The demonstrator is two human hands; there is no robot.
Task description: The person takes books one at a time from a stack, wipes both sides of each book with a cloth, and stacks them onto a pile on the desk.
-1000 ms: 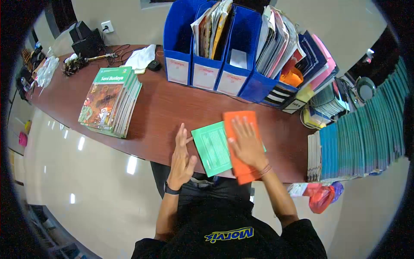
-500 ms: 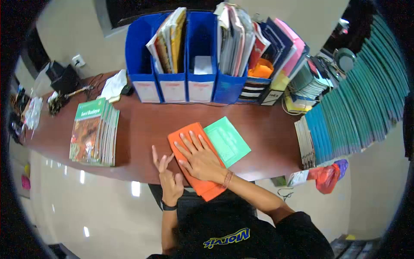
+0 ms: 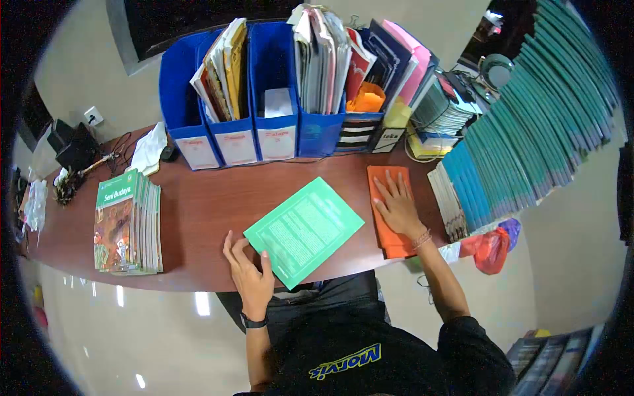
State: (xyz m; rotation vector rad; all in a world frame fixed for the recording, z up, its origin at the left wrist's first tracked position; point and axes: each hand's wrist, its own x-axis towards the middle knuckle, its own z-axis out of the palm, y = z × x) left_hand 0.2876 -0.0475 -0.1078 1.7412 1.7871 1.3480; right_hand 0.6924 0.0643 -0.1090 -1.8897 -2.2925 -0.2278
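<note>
A green book [image 3: 307, 228] lies flat and slanted on the desk in front of me, its printed cover facing up. My left hand [image 3: 254, 277] is at the book's lower left edge, fingers apart and slightly bent, thumb close to the cover; whether it touches the book I cannot tell. To the right, a folded orange cloth [image 3: 391, 237] rests on the desk. My right hand [image 3: 399, 208] lies flat over the cloth with its fingers spread, pressing on it rather than gripping it.
A stack of Seni Budaya books [image 3: 125, 224] stands at the left. Blue file holders [image 3: 231, 142] line the back. A long row of green books [image 3: 528, 138] bounds the right side, with blue books [image 3: 467, 181] at its near end. A white cloth [image 3: 148, 148] lies back left.
My right hand and the orange cloth have moved right, off the green book, which is now fully uncovered and nearer to me. My left hand has shifted to the book's edge.
</note>
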